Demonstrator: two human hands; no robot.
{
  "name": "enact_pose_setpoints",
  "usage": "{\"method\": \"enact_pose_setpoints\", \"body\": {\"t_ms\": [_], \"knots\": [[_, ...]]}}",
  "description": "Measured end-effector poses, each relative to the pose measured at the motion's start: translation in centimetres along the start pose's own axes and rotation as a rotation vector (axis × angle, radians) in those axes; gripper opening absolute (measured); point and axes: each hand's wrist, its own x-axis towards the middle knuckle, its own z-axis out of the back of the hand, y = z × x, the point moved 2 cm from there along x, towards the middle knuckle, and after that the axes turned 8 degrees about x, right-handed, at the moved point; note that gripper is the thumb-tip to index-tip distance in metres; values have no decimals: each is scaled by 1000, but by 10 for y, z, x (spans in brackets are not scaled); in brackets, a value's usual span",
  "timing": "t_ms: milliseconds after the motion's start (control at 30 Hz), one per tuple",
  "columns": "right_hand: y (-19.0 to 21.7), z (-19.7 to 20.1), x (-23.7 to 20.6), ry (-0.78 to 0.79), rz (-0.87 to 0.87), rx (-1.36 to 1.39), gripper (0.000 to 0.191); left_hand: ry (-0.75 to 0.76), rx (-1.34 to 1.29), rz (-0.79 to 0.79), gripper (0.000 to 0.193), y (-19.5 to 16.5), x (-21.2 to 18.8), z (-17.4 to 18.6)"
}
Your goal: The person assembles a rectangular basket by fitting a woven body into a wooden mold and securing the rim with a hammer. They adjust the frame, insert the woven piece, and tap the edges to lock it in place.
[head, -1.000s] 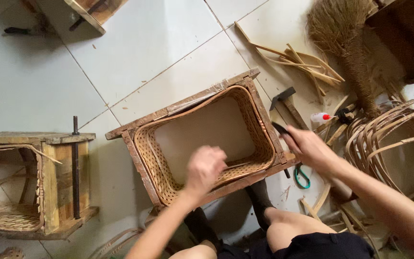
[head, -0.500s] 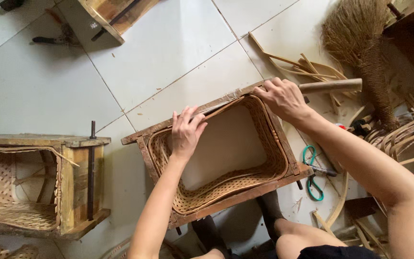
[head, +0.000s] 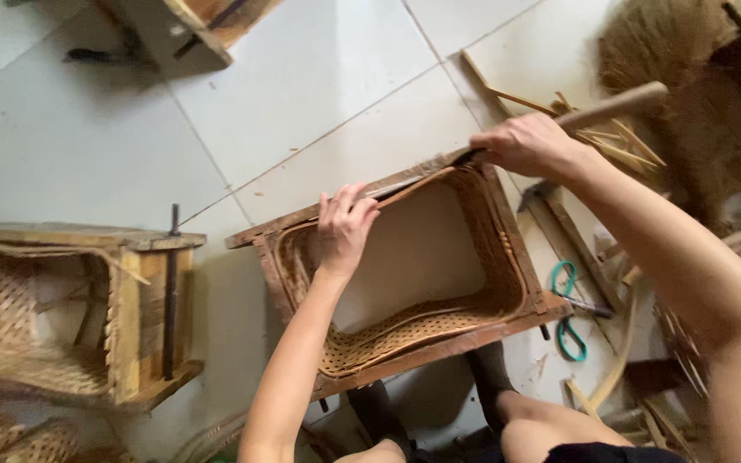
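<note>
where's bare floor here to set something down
Bare tiles lie beyond the basket frame, between it and the second wooden frame. Right of the right hand it is crowded: green scissors, sticks.

A woven cane basket (head: 405, 330) sits inside a rectangular wooden frame (head: 439, 347) on the tiled floor, open side up and turned at a slant. Its pale thin rim strip (head: 409, 185) runs along the far edge (partly lifted off the weave). A wooden-handled tool (head: 611, 107) lies tilted, its dark blade meeting that far edge.
</note>
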Motion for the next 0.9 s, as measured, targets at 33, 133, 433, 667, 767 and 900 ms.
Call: {"method": "enact_pose_setpoints", "body": {"t_ms": [33, 133, 433, 667, 767, 900], "knots": [[1, -2, -1, 38, -36, -107, 21, -2, 9, -25, 21, 4, -1, 8], [17, -4, -14, -226, 12, -140, 13, -11, -76, 192, 42, 31, -23, 40], [204, -56, 117, -227, 390, -87, 59, -314, 8, 611, 21, 83, -102, 64], [254, -53, 161, -372, 441, -177, 37, -331, -30, 636, 20, 86, -99, 64], [252, -49, 166, -266, 441, -193, 36, -301, -46, 658, 19, 87, -99, 65], [261, -49, 164, -332, 433, -261, 36, -303, -71, 665, 21, 87, -101, 63]]}}
